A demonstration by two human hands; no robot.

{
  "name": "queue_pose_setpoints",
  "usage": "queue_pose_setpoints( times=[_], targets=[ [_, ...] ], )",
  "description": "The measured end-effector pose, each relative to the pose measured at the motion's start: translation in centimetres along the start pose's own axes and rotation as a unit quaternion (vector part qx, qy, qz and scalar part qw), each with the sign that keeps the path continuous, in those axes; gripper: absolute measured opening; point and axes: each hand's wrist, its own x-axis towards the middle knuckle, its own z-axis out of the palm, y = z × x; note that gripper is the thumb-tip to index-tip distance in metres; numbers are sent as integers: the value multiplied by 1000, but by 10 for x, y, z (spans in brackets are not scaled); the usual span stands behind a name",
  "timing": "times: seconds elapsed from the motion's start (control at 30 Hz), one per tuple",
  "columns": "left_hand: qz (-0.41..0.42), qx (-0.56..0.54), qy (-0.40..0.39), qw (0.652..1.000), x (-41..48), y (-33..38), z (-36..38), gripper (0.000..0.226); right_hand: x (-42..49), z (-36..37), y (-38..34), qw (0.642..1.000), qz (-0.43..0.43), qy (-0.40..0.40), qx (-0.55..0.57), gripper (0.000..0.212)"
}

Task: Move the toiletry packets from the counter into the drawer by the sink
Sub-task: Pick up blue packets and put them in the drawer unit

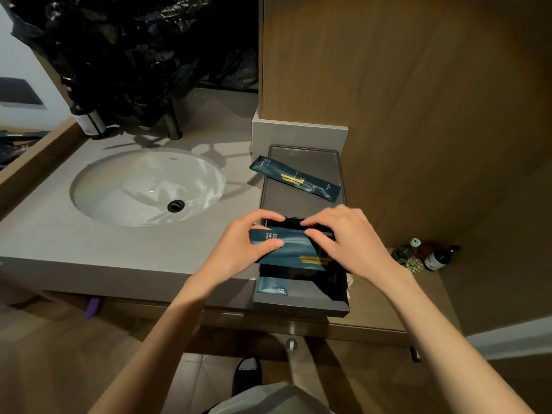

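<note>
Step in hand: placing one packet. Left hand (248,243) pinches the left end of the held packet (291,252) btwn thumb and fingers. Right hand (343,243) appears to pinch its upper edge btwn thumb and forefinger. Held packet sits directly above the open drawer (298,306), slightly tilted, not yet let go. Inside the drawer, front-left corner, a comb packet (273,286) lies flat. Behind the drawer, a long packet (295,178) lies diagonally on the tray (298,201) on the desk (59,228); judged outstanding. Next move, as judged: lower held packet into drawer, loosen both hands, then reach behind drawer for long packet. Not determinable: rest of drawer interior (dark, covered by packet and hands); right end of held packet, under right hand; small print on packets.
</note>
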Motion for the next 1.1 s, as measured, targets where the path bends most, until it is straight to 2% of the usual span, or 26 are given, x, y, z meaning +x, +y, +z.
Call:
queue_pose_setpoints(
  times=[0.07,0.17,0.3,0.4,0.47,0.57,0.67,0.87,1.03,1.1],
  targets=[
    [18,4,10,1000,4,4,-1,35,-6,1,3,994,33,-55,85,21],
    [-4,-39,44,998,11,9,1,33,-15,2,5,979,65,-75,178,11],
    [-65,-149,99,982,17,2,6,30,-24,0,9,956,136,-68,249,22],
    [-127,-102,91,982,14,-20,10,38,-33,2,23,913,224,-121,318,32],
    [-183,-58,66,979,9,-33,18,45,-38,7,31,877,282,-165,352,27],
    [-231,-29,24,972,1,-47,35,56,-37,19,34,846,329,-203,368,19],
    [-256,-31,-1,966,-2,-56,45,63,-27,38,30,830,371,-161,384,17],
    [-230,-27,2,973,-4,-60,45,60,-2,78,17,786,444,-66,424,15],
    [-217,-40,-7,975,-6,-68,42,59,13,107,17,821,460,-12,339,23],
    [-226,-57,-9,972,-6,-73,41,60,18,113,15,810,476,7,343,25]
  ],
)
